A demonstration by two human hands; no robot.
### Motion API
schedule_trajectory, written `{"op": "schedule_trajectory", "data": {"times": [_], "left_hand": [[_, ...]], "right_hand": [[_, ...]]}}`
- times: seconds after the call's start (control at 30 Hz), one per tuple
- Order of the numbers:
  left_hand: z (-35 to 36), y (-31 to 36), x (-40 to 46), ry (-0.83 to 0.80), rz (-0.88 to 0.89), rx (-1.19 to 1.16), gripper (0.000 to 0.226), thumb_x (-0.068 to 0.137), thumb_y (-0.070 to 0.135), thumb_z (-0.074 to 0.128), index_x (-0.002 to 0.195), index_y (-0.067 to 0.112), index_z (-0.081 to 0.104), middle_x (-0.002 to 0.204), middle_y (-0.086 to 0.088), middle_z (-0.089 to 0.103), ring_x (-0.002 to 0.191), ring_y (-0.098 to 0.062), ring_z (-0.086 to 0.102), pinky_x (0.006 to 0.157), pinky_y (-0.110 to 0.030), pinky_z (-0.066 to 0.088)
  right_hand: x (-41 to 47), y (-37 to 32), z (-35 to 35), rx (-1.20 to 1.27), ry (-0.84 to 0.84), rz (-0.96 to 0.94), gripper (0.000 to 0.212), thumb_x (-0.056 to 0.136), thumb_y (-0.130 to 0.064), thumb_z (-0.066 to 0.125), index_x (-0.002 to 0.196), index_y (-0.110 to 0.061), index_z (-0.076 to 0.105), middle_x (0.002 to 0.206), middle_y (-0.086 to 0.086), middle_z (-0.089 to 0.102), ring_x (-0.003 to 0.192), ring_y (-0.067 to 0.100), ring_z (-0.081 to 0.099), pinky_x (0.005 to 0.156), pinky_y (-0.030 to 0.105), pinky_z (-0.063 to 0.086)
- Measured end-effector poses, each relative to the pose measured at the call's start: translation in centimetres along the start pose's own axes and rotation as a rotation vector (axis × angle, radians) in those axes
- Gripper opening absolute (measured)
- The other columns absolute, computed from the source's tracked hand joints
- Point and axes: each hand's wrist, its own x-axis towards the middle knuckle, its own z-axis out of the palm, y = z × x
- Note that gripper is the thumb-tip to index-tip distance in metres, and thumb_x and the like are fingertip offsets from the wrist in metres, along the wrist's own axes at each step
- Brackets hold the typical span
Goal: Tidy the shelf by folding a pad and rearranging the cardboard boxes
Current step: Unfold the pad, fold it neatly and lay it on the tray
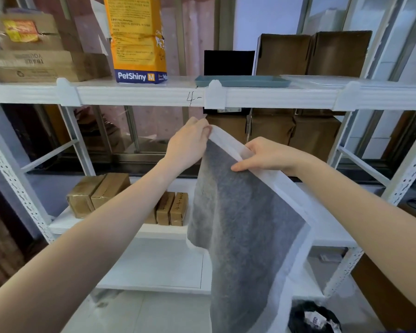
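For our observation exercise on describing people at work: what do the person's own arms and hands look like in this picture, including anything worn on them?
Both forearms are bare up to the picture's edge, with no sleeves in view. The left hand and the right hand wear no gloves. No rings, watch or bracelets show on the visible sides. The nails that can be seen look short and unpainted.

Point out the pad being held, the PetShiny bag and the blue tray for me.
pad (245,224), head view, on its grey middle, hanging below both hands.
PetShiny bag (136,39), head view, on its orange printed face, upper shelf.
blue tray (240,81), head view, on its near rim, upper shelf.
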Motion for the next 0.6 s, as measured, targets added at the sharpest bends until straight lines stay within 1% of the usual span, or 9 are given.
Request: {"op": "schedule_trajectory", "data": {"times": [0.07,0.13,0.17,0.2,0.27,0.33,0.43,0.5,0.6], "left_hand": [[-0.1,-0.5,0.0,0.028,-0.041,-0.008,0.028,0.097,0.035,0.042,0.104,0.01,0.051,0.108,-0.01,0.049,0.089,-0.031,0.056,0.073,-0.036,0.04],[-0.2,-0.4,-0.1,0.069,-0.099,0.004,0.037,0.089,0.044,0.055,0.102,0.01,0.046,0.105,-0.007,0.048,0.082,-0.025,0.054,0.068,-0.034,0.039],[-0.4,-0.2,-0.3,0.075,-0.122,0.004,0.041,0.086,0.046,0.059,0.1,0.011,0.045,0.1,-0.005,0.05,0.079,-0.023,0.053,0.066,-0.033,0.039],[-0.5,0.0,-0.4,0.05,-0.135,-0.016,0.04,0.085,0.048,0.06,0.097,0.012,0.047,0.095,-0.002,0.054,0.077,-0.02,0.054,0.065,-0.033,0.041],[-1.0,0.7,-0.7,-0.096,-0.116,-0.168,0.035,0.09,0.049,0.052,0.092,0.015,0.056,0.087,0.001,0.064,0.077,-0.015,0.061,0.075,-0.037,0.052],[-1.5,1.7,-1.3,-0.262,-0.091,-0.327,0.046,0.097,0.048,0.037,0.096,0.012,0.066,0.091,-0.003,0.07,0.082,-0.014,0.066,0.088,-0.037,0.052],[-1.8,2.5,-1.9,-0.382,-0.094,-0.372,0.058,0.096,0.057,0.026,0.105,0.014,0.064,0.107,-0.013,0.067,0.098,-0.025,0.062,0.092,-0.039,0.047],[-1.7,2.3,-2.0,-0.422,-0.041,-0.327,0.06,0.093,0.061,0.03,0.113,0.013,0.06,0.112,-0.013,0.064,0.103,-0.027,0.059,0.089,-0.038,0.047],[-1.8,1.7,-1.8,-0.347,-0.014,-0.296,0.054,0.088,0.056,0.05,0.123,0.016,0.051,0.113,0.003,0.058,0.102,-0.013,0.056,0.075,-0.018,0.044]], "right_hand": [[-0.1,-0.2,0.0,-0.021,0.058,-0.01,0.051,0.08,-0.027,0.072,0.104,0.015,0.057,0.108,0.032,0.059,0.075,0.02,0.054,0.072,0.03,0.041],[-0.2,-0.8,0.2,-0.05,0.1,-0.036,0.047,0.077,-0.03,0.074,0.082,0.013,0.055,0.084,0.036,0.049,0.073,0.021,0.044,0.069,0.029,0.033],[-0.1,-1.1,0.2,-0.069,0.125,-0.045,0.043,0.077,-0.03,0.074,0.068,0.003,0.048,0.071,0.026,0.038,0.069,0.019,0.039,0.065,0.029,0.029],[0.0,-1.4,0.2,-0.076,0.151,-0.062,0.044,0.077,-0.029,0.074,0.061,-0.007,0.04,0.065,0.013,0.03,0.065,0.015,0.035,0.06,0.029,0.025],[0.1,-1.8,0.2,-0.085,0.191,-0.099,0.048,0.077,-0.025,0.075,0.057,-0.016,0.033,0.064,-0.001,0.027,0.066,0.012,0.037,0.057,0.03,0.022],[0.3,-2.0,0.2,-0.089,0.212,-0.145,0.036,0.077,-0.024,0.074,0.058,-0.013,0.046,0.064,-0.001,0.038,0.071,0.013,0.044,0.059,0.029,0.027],[0.9,-2.2,0.2,-0.086,0.264,-0.205,0.02,0.078,-0.022,0.072,0.083,-0.004,0.066,0.076,0.003,0.057,0.077,0.015,0.053,0.07,0.03,0.038],[1.1,-2.3,0.1,-0.072,0.302,-0.22,0.011,0.079,-0.011,0.068,0.09,-0.01,0.069,0.086,0.001,0.064,0.086,0.013,0.057,0.071,0.025,0.043],[1.3,-2.3,0.0,-0.104,0.392,-0.206,0.011,0.08,-0.007,0.064,0.088,-0.014,0.064,0.083,-0.003,0.06,0.088,0.015,0.055,0.062,0.018,0.039]]}}
